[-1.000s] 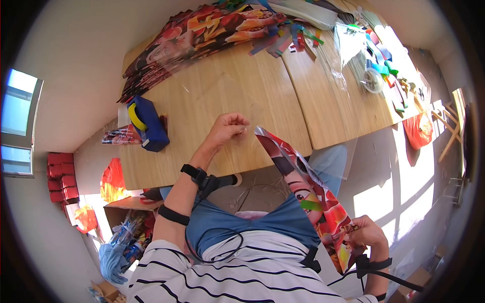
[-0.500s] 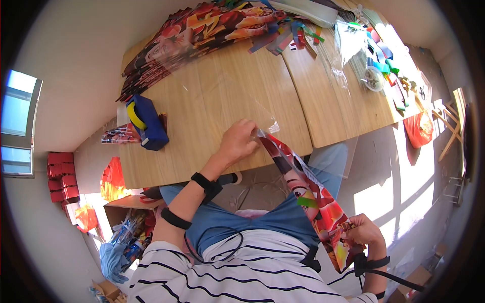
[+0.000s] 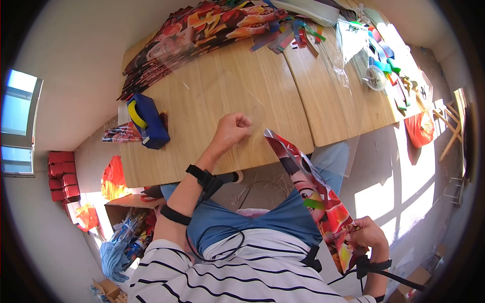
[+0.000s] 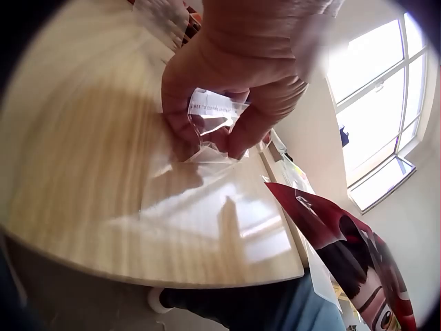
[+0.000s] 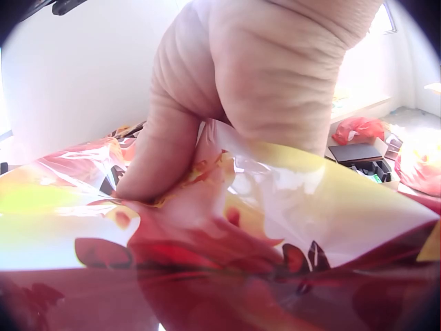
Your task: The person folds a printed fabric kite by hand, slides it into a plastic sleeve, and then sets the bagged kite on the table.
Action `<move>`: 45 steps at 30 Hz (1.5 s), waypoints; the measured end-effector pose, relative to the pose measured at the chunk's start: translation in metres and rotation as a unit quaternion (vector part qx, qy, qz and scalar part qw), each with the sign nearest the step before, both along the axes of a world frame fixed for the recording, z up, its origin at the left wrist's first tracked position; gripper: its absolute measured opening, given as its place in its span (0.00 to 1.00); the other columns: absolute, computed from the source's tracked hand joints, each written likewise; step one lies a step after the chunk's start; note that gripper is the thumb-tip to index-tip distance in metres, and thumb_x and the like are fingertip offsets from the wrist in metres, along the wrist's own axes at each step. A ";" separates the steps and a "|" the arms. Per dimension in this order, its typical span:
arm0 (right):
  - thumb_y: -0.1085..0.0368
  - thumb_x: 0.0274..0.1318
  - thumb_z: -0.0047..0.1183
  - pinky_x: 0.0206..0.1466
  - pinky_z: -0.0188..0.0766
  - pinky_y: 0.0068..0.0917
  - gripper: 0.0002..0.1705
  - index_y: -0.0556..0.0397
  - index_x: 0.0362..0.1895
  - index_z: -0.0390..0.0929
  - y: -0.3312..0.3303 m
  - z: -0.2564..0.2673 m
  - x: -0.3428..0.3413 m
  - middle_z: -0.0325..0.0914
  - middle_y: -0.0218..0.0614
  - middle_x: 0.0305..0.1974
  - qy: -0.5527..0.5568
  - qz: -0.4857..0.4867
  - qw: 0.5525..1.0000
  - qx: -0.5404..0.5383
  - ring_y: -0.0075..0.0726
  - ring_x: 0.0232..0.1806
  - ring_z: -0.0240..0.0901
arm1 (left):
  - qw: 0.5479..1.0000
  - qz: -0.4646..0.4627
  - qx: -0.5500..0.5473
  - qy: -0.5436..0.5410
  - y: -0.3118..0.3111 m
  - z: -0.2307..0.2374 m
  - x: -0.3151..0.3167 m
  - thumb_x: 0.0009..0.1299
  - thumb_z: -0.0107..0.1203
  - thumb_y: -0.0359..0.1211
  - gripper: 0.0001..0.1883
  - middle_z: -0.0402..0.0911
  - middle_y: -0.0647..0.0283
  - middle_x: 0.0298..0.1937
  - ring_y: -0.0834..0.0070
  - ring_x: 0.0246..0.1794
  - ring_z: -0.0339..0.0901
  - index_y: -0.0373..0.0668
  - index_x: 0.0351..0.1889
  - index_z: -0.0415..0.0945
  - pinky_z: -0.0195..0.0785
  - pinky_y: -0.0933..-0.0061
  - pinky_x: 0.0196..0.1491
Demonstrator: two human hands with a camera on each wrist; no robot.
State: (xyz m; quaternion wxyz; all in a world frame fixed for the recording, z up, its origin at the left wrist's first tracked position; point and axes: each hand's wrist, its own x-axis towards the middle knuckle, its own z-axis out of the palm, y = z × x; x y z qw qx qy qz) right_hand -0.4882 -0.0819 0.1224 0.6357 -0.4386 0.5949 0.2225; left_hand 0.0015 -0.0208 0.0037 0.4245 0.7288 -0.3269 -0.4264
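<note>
My left hand [image 3: 231, 132] is over the front of the table, its fingertips pinching a clear plastic sleeve [image 4: 207, 153] with a line of print on it. The transparent film lies spread across the wood below those fingers. In my right hand [image 3: 369, 233], at lower right, the near end of a long folded glossy print [image 3: 309, 189] is gripped between thumb and fingers. This print shows a cartoon face, red areas and a green strip; its pointed far end rises beside the left hand, a small gap away. The right wrist view shows the fingers pressing creases into its shiny surface [image 5: 227, 241].
A blue tape dispenser [image 3: 151, 123] with yellow tape stands at the table's left. Behind lies a stack of similar prints [image 3: 192, 38]. Coloured ribbon strips [image 3: 290, 38] and clear bags [image 3: 348, 45] cover the back right. A red bag [image 3: 418, 130] hangs by the right edge.
The left hand went to the print's pointed tip half a second ago, then drew back up and left, away from it. The right hand keeps its hold on the print.
</note>
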 end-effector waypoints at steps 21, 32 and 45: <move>0.81 0.49 0.63 0.32 0.74 0.23 0.11 0.59 0.39 0.88 0.000 0.006 -0.003 0.84 0.28 0.29 -0.082 -0.049 0.995 0.027 0.21 0.28 0.77 | 0.999 0.008 -0.033 -0.006 0.001 -0.010 -0.005 0.56 0.62 0.19 0.09 0.78 0.69 0.26 0.84 0.26 0.75 0.39 0.33 0.76 0.68 0.80 0.29; 0.79 0.48 0.62 0.35 0.75 0.26 0.13 0.61 0.41 0.87 0.000 0.005 0.018 0.85 0.33 0.31 -0.003 -0.007 1.000 0.002 0.25 0.29 0.78 | 0.980 -0.013 -0.031 -0.198 0.002 -0.002 -0.032 0.58 0.61 0.23 0.08 0.76 0.65 0.25 0.81 0.27 0.74 0.35 0.35 0.76 0.69 0.76 0.32; 0.79 0.47 0.64 0.34 0.76 0.29 0.10 0.59 0.36 0.88 0.003 0.002 0.021 0.85 0.30 0.28 -0.014 -0.016 1.000 -0.014 0.25 0.27 0.78 | 0.959 -0.033 -0.080 -0.269 0.004 0.013 -0.051 0.62 0.57 0.25 0.03 0.77 0.55 0.31 0.61 0.31 0.76 0.38 0.34 0.77 0.69 0.65 0.35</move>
